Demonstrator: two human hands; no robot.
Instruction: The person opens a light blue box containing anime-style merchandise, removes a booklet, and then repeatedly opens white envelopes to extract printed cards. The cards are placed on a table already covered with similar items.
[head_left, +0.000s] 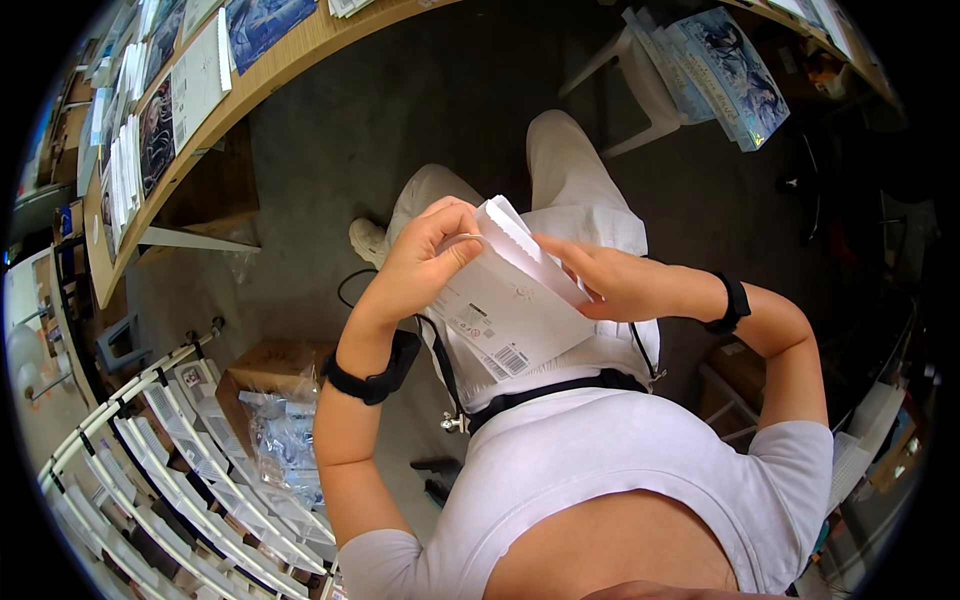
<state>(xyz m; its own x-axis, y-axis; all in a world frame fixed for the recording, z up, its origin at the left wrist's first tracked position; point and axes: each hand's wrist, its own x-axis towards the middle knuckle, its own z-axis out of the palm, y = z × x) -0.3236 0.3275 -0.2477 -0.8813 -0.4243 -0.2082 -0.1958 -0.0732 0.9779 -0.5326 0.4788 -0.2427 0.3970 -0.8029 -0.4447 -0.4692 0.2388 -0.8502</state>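
A white printed paper envelope (517, 307) lies tilted above my lap, its upper edge gaping. Its face bears a barcode, small symbols and a sun-like mark. My left hand (431, 255) pinches the upper left edge between thumb and fingers. At the opening, my right hand (600, 274) touches the right side, with some fingertips hidden behind the paper. A folded white flap with a scalloped edge (514, 225) stands up between the hands. Whether anything lies inside the envelope, I cannot tell.
A curved-looking wooden table (300, 64) at upper left carries white envelopes (199, 90) and illustrated prints (270, 26). Blue illustrated boxes (727, 75) rest on a white stool (637, 97). At lower left stand a white tiered rack (187, 465) and a cardboard box (266, 367) with plastic-wrapped items (285, 435).
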